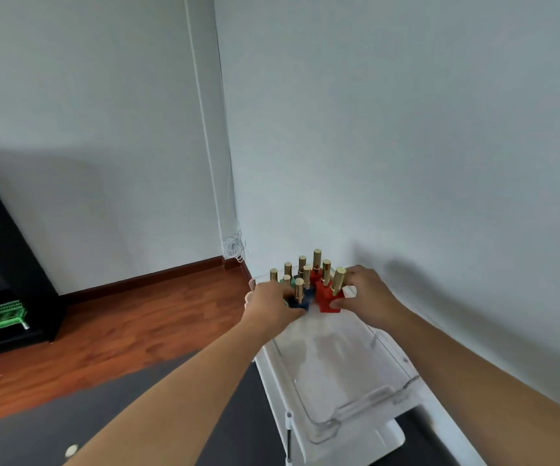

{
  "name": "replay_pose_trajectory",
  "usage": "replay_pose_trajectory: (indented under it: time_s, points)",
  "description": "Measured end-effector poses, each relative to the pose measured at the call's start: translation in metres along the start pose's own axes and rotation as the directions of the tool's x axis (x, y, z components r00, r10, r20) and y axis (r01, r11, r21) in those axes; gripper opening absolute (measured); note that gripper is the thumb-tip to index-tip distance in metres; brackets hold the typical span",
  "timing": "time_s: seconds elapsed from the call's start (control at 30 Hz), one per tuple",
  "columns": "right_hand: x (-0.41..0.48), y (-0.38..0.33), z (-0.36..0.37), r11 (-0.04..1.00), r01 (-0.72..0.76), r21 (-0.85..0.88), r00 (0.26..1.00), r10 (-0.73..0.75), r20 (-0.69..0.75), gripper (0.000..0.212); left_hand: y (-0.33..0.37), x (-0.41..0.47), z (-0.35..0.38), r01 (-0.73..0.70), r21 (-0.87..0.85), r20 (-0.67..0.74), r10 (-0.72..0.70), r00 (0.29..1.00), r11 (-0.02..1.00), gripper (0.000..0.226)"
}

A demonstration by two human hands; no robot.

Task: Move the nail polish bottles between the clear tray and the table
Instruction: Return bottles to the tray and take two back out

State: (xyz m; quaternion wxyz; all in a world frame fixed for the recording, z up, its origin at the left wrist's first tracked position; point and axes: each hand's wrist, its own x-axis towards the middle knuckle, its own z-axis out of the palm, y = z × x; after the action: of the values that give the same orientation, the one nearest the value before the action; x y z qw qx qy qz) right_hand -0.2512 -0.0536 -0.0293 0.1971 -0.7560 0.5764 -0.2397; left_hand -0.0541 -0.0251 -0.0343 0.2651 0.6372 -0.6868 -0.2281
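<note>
Gripping at the clear tray's (356, 408) far end: left hand (268, 302) fingers closed on blue bottle (298, 299), right hand (369, 292) pinching red bottle (330, 302).

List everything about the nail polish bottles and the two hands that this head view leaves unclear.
- Bottle count: the rear nail polish bottles overlap, so only gold caps show.
- Left hand: its fingertips are hidden behind the blue bottle; grip uncertain.
- Right hand: contact with the red bottle is blurred.
- Clear tray: transparency hides whether the far bottles stand inside it.
</note>
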Motion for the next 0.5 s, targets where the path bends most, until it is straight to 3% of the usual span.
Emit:
replay_pose_trajectory:
  time_s: [0.07,0.5]
  points:
    - [0.004,0.013,0.002,1.000,-0.021,0.020,0.999,0.020,0.040,0.035,0.003,0.006,0.014,0.041,0.085,0.009,-0.042,0.999,0.996,0.020]
    - [0.028,0.041,0.016,0.988,0.043,-0.149,0.982,-0.014,0.189,0.041,0.010,0.028,0.046,0.179,0.101,-0.007,-0.179,0.984,0.979,0.010]
